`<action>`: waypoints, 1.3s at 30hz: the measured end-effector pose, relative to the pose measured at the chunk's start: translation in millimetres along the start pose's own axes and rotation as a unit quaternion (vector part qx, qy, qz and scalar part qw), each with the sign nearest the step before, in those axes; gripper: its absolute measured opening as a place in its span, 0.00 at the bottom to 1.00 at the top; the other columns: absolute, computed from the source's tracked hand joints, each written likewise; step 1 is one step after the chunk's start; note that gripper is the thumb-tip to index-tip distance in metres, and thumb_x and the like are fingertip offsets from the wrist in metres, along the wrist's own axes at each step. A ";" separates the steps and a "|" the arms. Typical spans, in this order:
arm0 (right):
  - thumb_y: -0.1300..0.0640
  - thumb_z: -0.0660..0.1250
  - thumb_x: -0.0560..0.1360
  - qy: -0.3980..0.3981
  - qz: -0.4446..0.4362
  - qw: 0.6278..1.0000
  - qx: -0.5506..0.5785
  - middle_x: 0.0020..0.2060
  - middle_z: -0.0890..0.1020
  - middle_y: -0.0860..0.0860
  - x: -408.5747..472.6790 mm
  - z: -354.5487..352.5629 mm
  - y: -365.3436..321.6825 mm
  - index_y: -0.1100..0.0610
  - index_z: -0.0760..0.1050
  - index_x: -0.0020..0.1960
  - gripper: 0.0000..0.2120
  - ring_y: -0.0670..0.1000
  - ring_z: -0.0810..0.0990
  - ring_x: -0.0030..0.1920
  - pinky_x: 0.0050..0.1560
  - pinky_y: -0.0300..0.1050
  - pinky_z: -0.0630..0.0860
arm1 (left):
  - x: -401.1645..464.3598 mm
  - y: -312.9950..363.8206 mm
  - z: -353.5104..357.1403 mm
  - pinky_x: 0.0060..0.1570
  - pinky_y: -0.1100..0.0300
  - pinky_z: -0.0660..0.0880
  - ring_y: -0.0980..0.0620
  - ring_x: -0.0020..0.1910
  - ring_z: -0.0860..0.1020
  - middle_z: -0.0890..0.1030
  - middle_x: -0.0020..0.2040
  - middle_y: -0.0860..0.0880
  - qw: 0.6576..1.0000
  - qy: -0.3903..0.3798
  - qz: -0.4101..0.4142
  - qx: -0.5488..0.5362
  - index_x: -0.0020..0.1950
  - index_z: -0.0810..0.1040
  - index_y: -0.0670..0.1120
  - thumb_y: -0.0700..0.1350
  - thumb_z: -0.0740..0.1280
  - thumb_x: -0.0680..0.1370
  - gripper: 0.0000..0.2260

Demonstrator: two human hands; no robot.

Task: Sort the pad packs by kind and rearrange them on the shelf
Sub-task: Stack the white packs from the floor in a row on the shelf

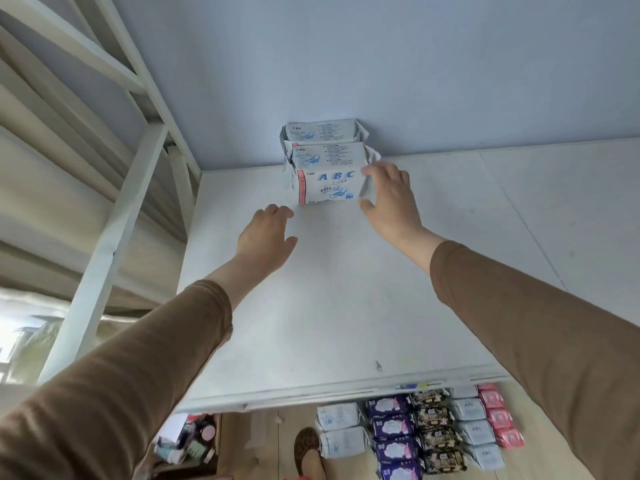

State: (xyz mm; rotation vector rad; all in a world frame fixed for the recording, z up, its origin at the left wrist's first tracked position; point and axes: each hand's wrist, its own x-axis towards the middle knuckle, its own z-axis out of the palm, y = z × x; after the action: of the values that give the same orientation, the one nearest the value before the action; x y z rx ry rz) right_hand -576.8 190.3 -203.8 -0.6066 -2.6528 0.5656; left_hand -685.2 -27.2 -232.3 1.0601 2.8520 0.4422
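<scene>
Seen from above, a white shelf (346,306) runs away from the camera to a pale blue wall (346,64), and three white pad packs stand in a row on it, one behind the other, at the wall. The front pack (329,187) shows blue "ABC" lettering and a red stripe down its left edge; the middle pack (329,155) and the rear pack (320,130) sit close behind it, the rear one against the wall. The right hand (389,199), at the end of a brown sleeve (536,323), reaches to the right end of the front pack: its fingertips curl over the top right corner and its thumb lies at the lower right corner, so its grip pinches that end of the pack. The left hand (268,233), in a matching brown sleeve (121,375), hovers just left of and in front of the front pack without touching it, its grip loose, fingers relaxed and slightly bent with nothing in them. Below the shelf's front edge, more packs lie in columns on a lower level: white packs (341,429), purple packs (393,434), dark patterned packs (436,431), pale blue-white packs (476,427) and red packs (498,415). A leopard-print shoe (306,448) shows on the floor beside them, and a box of assorted small items (190,441) sits further left. A white metal frame (114,220) rises at the left of the shelf.
</scene>
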 end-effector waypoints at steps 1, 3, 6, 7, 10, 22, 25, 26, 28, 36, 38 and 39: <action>0.60 0.68 0.74 -0.015 -0.009 1.000 -0.004 0.67 0.71 0.55 -16.7 -1.7 -1.7 0.57 0.70 0.70 0.25 0.60 0.67 0.65 0.64 0.53 0.69 | -8.6 5.1 1.6 0.52 0.50 0.74 0.47 0.62 0.71 0.73 0.63 0.49 1.000 -0.002 -0.001 0.000 0.69 0.70 0.49 0.48 0.67 0.77 0.21; 0.58 0.68 0.75 -0.059 -0.016 0.998 -0.007 0.67 0.71 0.54 -52.2 -5.0 -3.3 0.56 0.70 0.70 0.24 0.59 0.67 0.66 0.65 0.53 0.69 | -30.1 16.3 5.6 0.50 0.50 0.74 0.47 0.63 0.71 0.73 0.63 0.50 1.000 -0.005 -0.009 -0.001 0.69 0.70 0.49 0.49 0.67 0.77 0.20; 0.56 0.68 0.75 -0.104 -0.025 0.994 -0.005 0.69 0.71 0.52 -107.1 -13.3 0.3 0.54 0.71 0.70 0.23 0.58 0.66 0.68 0.66 0.53 0.68 | -72.4 36.2 11.2 0.49 0.50 0.75 0.48 0.63 0.70 0.74 0.63 0.51 1.000 -0.003 -0.019 -0.004 0.69 0.70 0.49 0.49 0.67 0.77 0.20; 0.56 0.68 0.75 -0.112 -0.031 0.993 -0.005 0.69 0.71 0.52 -125.4 -17.6 2.6 0.54 0.71 0.70 0.23 0.58 0.66 0.68 0.66 0.53 0.68 | -89.3 43.2 13.0 0.50 0.49 0.75 0.48 0.63 0.70 0.74 0.63 0.50 1.000 0.000 -0.020 -0.005 0.69 0.71 0.49 0.49 0.67 0.77 0.20; 0.56 0.68 0.75 -0.120 -0.049 0.992 0.005 0.67 0.72 0.51 -179.5 -33.9 9.0 0.54 0.72 0.69 0.22 0.57 0.67 0.68 0.66 0.53 0.68 | -145.8 63.4 18.0 0.53 0.47 0.75 0.47 0.64 0.69 0.74 0.63 0.49 1.000 0.009 -0.020 -0.008 0.68 0.71 0.48 0.49 0.68 0.77 0.20; 0.58 0.67 0.76 -0.100 -0.060 0.991 0.070 0.58 0.76 0.52 -382.1 -43.1 30.2 0.57 0.75 0.63 0.15 0.54 0.71 0.60 0.59 0.47 0.68 | -349.4 94.4 75.9 0.57 0.53 0.71 0.47 0.60 0.72 0.78 0.59 0.50 0.997 0.022 0.032 -0.062 0.63 0.75 0.48 0.47 0.68 0.76 0.16; 0.58 0.67 0.76 -0.137 -0.024 0.988 0.066 0.59 0.76 0.52 -425.6 -7.0 42.9 0.56 0.75 0.63 0.16 0.55 0.71 0.61 0.62 0.48 0.68 | -383.8 80.8 117.1 0.56 0.52 0.72 0.47 0.59 0.72 0.78 0.59 0.50 0.998 -0.027 0.031 -0.056 0.64 0.75 0.48 0.47 0.68 0.75 0.17; 0.58 0.67 0.76 -0.152 -0.007 0.986 0.065 0.59 0.75 0.51 -439.6 7.4 48.1 0.56 0.74 0.64 0.16 0.54 0.70 0.62 0.63 0.47 0.67 | -394.3 74.9 132.6 0.57 0.52 0.72 0.46 0.59 0.72 0.78 0.59 0.49 0.997 -0.045 0.021 -0.059 0.64 0.75 0.48 0.46 0.68 0.75 0.17; 0.58 0.67 0.77 -0.182 0.026 0.981 0.065 0.60 0.75 0.50 -466.1 38.0 59.4 0.55 0.73 0.64 0.16 0.53 0.69 0.62 0.62 0.43 0.66 | -414.6 61.7 166.2 0.57 0.52 0.72 0.46 0.59 0.72 0.77 0.59 0.49 0.994 -0.078 0.002 -0.073 0.63 0.75 0.48 0.47 0.67 0.75 0.17; 0.60 0.67 0.76 -0.280 0.127 0.950 0.053 0.62 0.74 0.57 -543.6 178.5 130.1 0.60 0.71 0.68 0.21 0.58 0.71 0.65 0.65 0.49 0.67 | -464.8 15.1 320.4 0.59 0.53 0.72 0.47 0.63 0.71 0.74 0.62 0.49 0.970 -0.206 -0.075 -0.106 0.66 0.73 0.49 0.47 0.69 0.75 0.19; 0.60 0.68 0.76 -0.302 0.143 0.941 0.052 0.64 0.73 0.58 -556.9 219.3 153.3 0.60 0.69 0.70 0.23 0.58 0.71 0.66 0.66 0.50 0.68 | -468.5 4.0 361.9 0.60 0.51 0.72 0.47 0.64 0.70 0.73 0.64 0.48 0.962 -0.230 -0.094 -0.112 0.67 0.72 0.49 0.47 0.69 0.75 0.21; 0.60 0.69 0.75 -0.312 0.149 0.937 0.052 0.65 0.73 0.58 -562.6 240.8 165.4 0.60 0.68 0.70 0.25 0.58 0.71 0.67 0.65 0.50 0.68 | -468.5 -2.0 383.4 0.61 0.51 0.71 0.46 0.64 0.70 0.72 0.64 0.48 0.959 -0.239 -0.104 -0.114 0.69 0.71 0.49 0.47 0.69 0.75 0.22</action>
State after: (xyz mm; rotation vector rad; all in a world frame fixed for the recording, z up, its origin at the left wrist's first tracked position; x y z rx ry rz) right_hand -150.0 -12.1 -626.5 -0.9330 -3.0950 1.1432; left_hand -268.5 -239.1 -616.9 0.7002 2.3804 0.4175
